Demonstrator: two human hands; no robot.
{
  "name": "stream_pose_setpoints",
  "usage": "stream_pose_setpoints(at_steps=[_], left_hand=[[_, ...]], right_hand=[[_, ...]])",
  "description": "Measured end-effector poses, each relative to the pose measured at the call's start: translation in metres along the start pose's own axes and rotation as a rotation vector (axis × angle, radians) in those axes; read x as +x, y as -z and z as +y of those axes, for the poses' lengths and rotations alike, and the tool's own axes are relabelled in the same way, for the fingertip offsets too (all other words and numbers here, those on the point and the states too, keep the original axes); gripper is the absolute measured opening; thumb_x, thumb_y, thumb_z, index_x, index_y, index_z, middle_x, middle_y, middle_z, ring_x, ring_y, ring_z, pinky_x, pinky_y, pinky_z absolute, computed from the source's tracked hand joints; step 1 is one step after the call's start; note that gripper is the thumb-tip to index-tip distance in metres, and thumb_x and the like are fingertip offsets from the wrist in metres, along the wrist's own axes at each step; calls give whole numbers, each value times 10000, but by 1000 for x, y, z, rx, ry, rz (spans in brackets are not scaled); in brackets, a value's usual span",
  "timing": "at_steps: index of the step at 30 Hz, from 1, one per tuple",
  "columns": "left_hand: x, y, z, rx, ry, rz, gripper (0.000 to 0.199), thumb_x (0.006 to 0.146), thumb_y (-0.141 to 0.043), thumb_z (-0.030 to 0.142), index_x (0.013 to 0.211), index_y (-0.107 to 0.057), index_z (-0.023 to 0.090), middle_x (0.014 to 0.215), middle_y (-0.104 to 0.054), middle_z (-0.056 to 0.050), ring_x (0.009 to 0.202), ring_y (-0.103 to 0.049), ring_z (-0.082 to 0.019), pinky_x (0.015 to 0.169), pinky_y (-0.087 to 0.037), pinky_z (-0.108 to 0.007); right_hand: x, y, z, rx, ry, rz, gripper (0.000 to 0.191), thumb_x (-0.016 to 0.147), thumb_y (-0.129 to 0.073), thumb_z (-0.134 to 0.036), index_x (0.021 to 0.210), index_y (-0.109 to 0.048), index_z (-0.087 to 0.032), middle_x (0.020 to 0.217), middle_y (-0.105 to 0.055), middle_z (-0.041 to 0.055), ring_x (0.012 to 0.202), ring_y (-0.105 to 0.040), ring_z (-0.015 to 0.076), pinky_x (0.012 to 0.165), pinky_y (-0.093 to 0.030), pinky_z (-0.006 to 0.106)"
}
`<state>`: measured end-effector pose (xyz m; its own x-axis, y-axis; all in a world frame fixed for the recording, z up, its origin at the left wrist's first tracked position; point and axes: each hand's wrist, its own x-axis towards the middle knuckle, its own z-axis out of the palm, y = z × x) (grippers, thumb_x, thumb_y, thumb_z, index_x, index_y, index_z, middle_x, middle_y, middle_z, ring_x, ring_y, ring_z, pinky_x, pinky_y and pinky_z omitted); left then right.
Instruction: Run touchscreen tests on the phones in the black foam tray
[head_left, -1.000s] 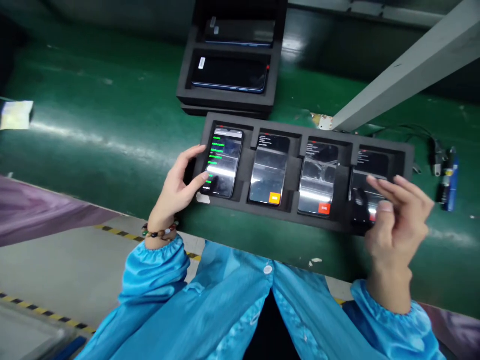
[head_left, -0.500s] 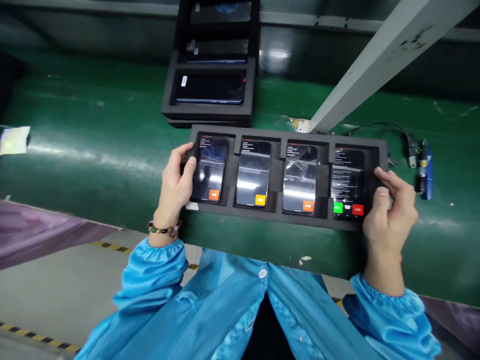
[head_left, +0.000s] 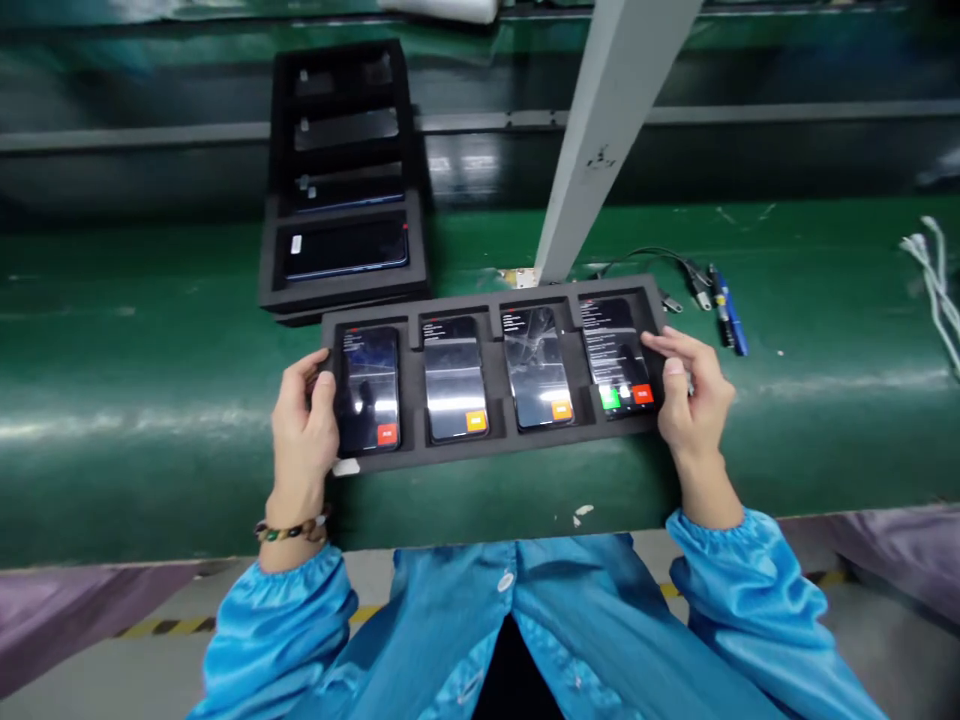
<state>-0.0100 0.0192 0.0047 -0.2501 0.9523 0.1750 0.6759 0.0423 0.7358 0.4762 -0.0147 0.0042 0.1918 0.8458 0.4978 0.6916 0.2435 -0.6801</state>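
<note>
Four smartphones [head_left: 454,375] lay face up in separate pockets of a black foam tray [head_left: 493,372] on the green worktop [head_left: 150,430]. The left hand [head_left: 304,425] clasped the tray's left end, thumb against the rim, fingers curled around the side; the right hand [head_left: 694,395] grasped the opposite end, forefinger extended over the rim. Blue sleeves [head_left: 281,620] ended above both wrists. The tray's long axis ran crosswise, right end angled slightly away; the phones' long axes ran roughly away from the wearer, with coloured on-screen buttons [head_left: 475,421] at their near ends. Beyond, at left, sat stacked trays [head_left: 341,290]; a grey post [head_left: 600,140] rose behind. A blue pen [head_left: 733,315] lay rightward, and striped tape [head_left: 169,627] crossed the floor [head_left: 120,680].
</note>
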Motion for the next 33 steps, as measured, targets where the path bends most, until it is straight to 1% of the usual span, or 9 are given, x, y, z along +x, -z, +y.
stream_pose_setpoints(at_steps=[3,6,12,19,24,26,30,32,33], left_hand=[[2,-1,-3,-16,8,18,431,1118,-568,377,1483,-687,180,1476,-726,-120,1364,-663,-255,1262,-457,-432],[2,-2,-4,-43,12,26,433,1113,-585,386,1480,-693,184,1468,-728,-130,1352,-675,-257,1247,-466,-428],[1,-1,-2,-34,12,34,434,1108,-580,359,1476,-706,167,1428,-747,-134,1291,-694,-238,1189,-489,-395],[0,-1,-4,2,-10,44,439,1106,-575,357,1482,-706,172,1466,-734,-133,1348,-677,-253,1198,-481,-408],[0,-1,-4,23,-18,48,457,1101,-569,364,1491,-705,168,1442,-741,-134,1266,-696,-243,1147,-502,-399],[1,-1,-4,29,-14,46,467,1094,-570,368,1492,-704,164,1433,-742,-137,1245,-697,-245,1138,-506,-406],[1,-1,-2,44,-14,41,495,1086,-567,381,1495,-700,138,1407,-745,-157,1231,-696,-262,1125,-512,-429],[1,-1,-2,49,-15,38,499,1084,-567,384,1497,-699,137,1410,-743,-158,1242,-694,-268,1132,-513,-436],[0,-1,-2,48,-13,38,496,1082,-570,383,1493,-702,141,1409,-744,-154,1243,-696,-267,1134,-515,-438]], right_hand=[[-7,8,7,37,239,-105,342,1104,-513,-343,1180,-844,-294,1174,-864,70,1209,-791,309,1064,-593,569],[-12,14,13,-6,373,-253,357,1087,-516,-340,1156,-863,-293,1276,-845,77,1129,-810,291,977,-611,531],[-14,12,15,56,275,-137,417,1106,-470,-388,1226,-859,-297,1177,-864,80,1168,-804,326,996,-602,567],[-14,11,8,20,205,-143,379,1111,-485,-353,1208,-846,-289,1182,-858,81,1191,-790,333,1019,-594,583],[-10,13,3,-26,151,-164,368,1126,-470,-336,1247,-814,-284,1202,-850,82,1243,-770,324,1081,-582,584],[-4,12,-2,-72,139,-227,365,1128,-482,-334,1341,-773,-278,1294,-827,94,1327,-735,327,1141,-552,590],[12,7,-14,-171,213,-478,405,1127,-520,-332,1496,-678,-276,1521,-718,124,1504,-617,327,1214,-492,573],[17,4,-17,-195,239,-535,390,1134,-506,-322,1480,-685,-287,1506,-731,106,1510,-611,315,1218,-484,560],[17,4,-16,-207,231,-520,375,1138,-497,-314,1452,-701,-292,1467,-756,93,1491,-626,309,1218,-480,558]])
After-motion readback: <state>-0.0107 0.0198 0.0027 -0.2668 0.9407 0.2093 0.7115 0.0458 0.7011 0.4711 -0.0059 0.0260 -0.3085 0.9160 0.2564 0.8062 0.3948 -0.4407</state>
